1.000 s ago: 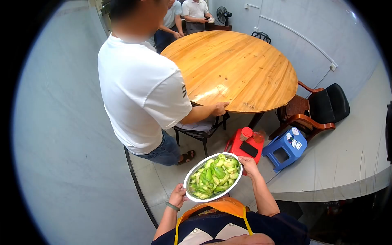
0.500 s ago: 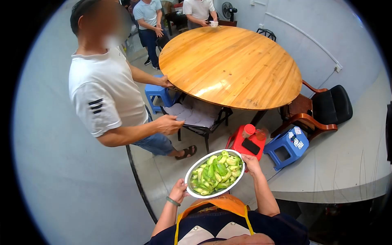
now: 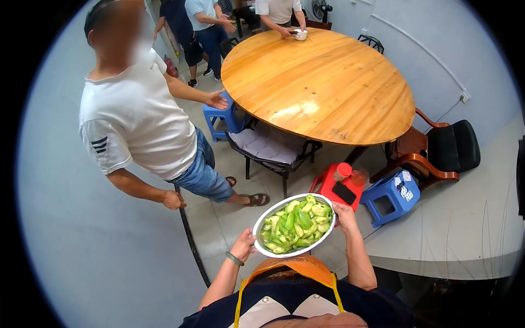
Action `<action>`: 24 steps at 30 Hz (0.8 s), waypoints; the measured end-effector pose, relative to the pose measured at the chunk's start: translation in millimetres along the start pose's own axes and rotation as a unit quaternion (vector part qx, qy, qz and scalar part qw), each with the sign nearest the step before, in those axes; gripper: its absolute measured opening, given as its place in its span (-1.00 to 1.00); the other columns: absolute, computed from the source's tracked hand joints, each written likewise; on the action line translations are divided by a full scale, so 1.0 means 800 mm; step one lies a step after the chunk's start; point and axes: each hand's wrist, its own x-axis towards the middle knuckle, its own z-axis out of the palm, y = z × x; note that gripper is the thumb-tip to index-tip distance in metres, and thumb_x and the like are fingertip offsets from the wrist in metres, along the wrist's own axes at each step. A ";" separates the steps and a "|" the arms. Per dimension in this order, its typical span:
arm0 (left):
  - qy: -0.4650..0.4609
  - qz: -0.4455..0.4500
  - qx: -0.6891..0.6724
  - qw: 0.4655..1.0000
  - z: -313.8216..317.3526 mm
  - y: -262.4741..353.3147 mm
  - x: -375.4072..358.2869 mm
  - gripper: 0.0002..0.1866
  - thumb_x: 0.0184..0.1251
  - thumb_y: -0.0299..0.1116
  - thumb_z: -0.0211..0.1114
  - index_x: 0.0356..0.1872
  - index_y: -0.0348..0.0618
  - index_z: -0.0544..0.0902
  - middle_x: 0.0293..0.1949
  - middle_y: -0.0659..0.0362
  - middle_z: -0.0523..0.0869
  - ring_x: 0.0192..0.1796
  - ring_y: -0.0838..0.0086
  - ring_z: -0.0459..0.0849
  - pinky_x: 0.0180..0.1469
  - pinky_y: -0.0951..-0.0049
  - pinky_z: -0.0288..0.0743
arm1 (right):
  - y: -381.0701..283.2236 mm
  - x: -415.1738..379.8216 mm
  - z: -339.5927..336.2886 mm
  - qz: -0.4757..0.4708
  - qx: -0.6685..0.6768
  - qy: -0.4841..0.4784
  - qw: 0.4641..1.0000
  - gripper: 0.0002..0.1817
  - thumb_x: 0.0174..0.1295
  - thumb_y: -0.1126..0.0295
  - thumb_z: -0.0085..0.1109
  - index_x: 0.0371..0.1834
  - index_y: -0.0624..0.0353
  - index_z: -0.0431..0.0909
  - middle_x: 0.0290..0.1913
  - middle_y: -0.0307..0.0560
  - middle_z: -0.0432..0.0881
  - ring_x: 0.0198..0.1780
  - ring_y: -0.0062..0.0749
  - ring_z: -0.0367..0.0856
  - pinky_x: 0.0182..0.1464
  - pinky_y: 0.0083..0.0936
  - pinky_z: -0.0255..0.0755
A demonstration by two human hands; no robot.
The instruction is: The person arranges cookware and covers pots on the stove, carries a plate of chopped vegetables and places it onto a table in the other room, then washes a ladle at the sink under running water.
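An oval metal dish (image 3: 257, 247) with a pale rim is held out in front of my body, over the floor. It is heaped with cut green vegetable pieces (image 3: 298, 221). My left hand (image 3: 243, 244), with a green bangle at the wrist, grips the dish's left edge. At the opposite end, my right hand (image 3: 344, 216) is closed on the right edge, thumb near the rim. Below the dish, an orange apron (image 3: 295, 264) with yellow straps covers my front.
A large round wooden table (image 3: 317, 87) stands ahead. Nearer are a cushioned chair (image 3: 268, 147), a red stool (image 3: 328, 188) bearing a phone and red-lidded jar, and a blue stool (image 3: 385, 205) with playing cards. A person in white (image 3: 136, 109) stands left; others are behind the table.
The dish and both my hands have shifted slightly right and up in view. The person at left has let go of the table edge, lowered one arm and stepped back a little.
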 end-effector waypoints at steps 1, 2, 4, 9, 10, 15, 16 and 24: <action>0.002 0.000 0.003 1.000 -0.001 0.000 0.001 -0.84 0.33 -0.44 0.00 -0.10 -0.17 0.34 -0.23 0.19 0.56 -0.29 0.54 0.62 -0.36 0.50 0.62 | -0.008 -0.004 0.004 0.008 0.000 -0.001 1.000 -0.73 0.25 0.44 0.02 -0.09 0.40 0.54 -0.18 -0.08 0.63 -0.22 -0.54 0.58 -0.13 -0.65 0.43; 0.005 0.005 0.002 1.000 -0.002 0.000 -0.001 -0.84 0.33 -0.44 0.00 -0.11 -0.18 0.34 -0.23 0.18 0.56 -0.29 0.52 0.63 -0.36 0.48 0.63 | -0.010 -0.005 0.007 0.004 0.000 0.004 1.000 -0.74 0.25 0.43 0.02 -0.09 0.39 0.54 -0.21 -0.11 0.64 -0.27 -0.56 0.58 -0.20 -0.67 0.43; 0.008 0.015 0.005 1.000 -0.003 0.005 0.002 -0.85 0.33 -0.45 -0.01 -0.11 -0.19 0.33 -0.23 0.16 0.57 -0.30 0.47 0.65 -0.35 0.43 0.66 | -0.010 -0.004 0.009 -0.006 0.003 0.019 1.000 -0.74 0.25 0.42 0.03 -0.10 0.36 0.56 -0.28 -0.16 0.64 -0.36 -0.62 0.56 -0.34 -0.71 0.43; -0.003 0.039 0.044 0.998 -0.006 0.003 0.011 -0.87 0.33 -0.41 0.02 -0.14 -0.11 0.38 -0.32 0.31 0.53 -0.34 0.65 0.56 -0.44 0.61 0.53 | 0.013 0.002 0.002 -0.056 0.033 0.017 0.998 -0.72 0.25 0.39 0.05 -0.11 0.39 0.54 -0.32 -0.15 0.64 -0.45 -0.64 0.55 -0.45 -0.70 0.42; -0.003 0.051 0.055 0.997 -0.010 -0.001 0.020 -0.88 0.33 -0.41 0.02 -0.15 -0.10 0.39 -0.32 0.32 0.52 -0.35 0.66 0.55 -0.45 0.62 0.52 | 0.016 0.006 0.001 -0.055 0.032 0.010 0.998 -0.72 0.25 0.39 0.04 -0.10 0.39 0.54 -0.33 -0.15 0.64 -0.46 -0.64 0.54 -0.47 -0.71 0.41; -0.014 0.111 0.031 0.993 -0.025 -0.041 0.030 -0.90 0.32 -0.44 0.02 -0.18 -0.13 0.39 -0.33 0.32 0.52 -0.38 0.67 0.54 -0.47 0.63 0.50 | 0.037 0.009 -0.005 -0.074 0.017 0.000 0.997 -0.71 0.26 0.38 0.03 -0.08 0.38 0.53 -0.36 -0.17 0.63 -0.54 -0.66 0.52 -0.59 -0.73 0.37; -0.018 0.118 0.035 0.992 -0.026 -0.045 0.036 -0.90 0.32 -0.44 0.01 -0.18 -0.13 0.39 -0.34 0.31 0.53 -0.39 0.67 0.54 -0.48 0.63 0.50 | 0.037 0.010 -0.003 -0.085 0.014 0.003 0.996 -0.71 0.25 0.38 0.04 -0.08 0.37 0.53 -0.37 -0.17 0.63 -0.55 -0.66 0.52 -0.61 -0.73 0.36; 0.002 0.185 0.065 0.981 -0.043 -0.075 0.052 -0.86 0.34 -0.46 -0.04 -0.12 -0.18 0.41 -0.35 0.24 0.59 -0.45 0.59 0.58 -0.47 0.59 0.50 | 0.046 0.016 -0.023 -0.101 -0.016 -0.067 0.993 -0.72 0.29 0.37 -0.03 -0.05 0.33 0.52 -0.40 -0.19 0.63 -0.57 -0.62 0.52 -0.59 -0.69 0.41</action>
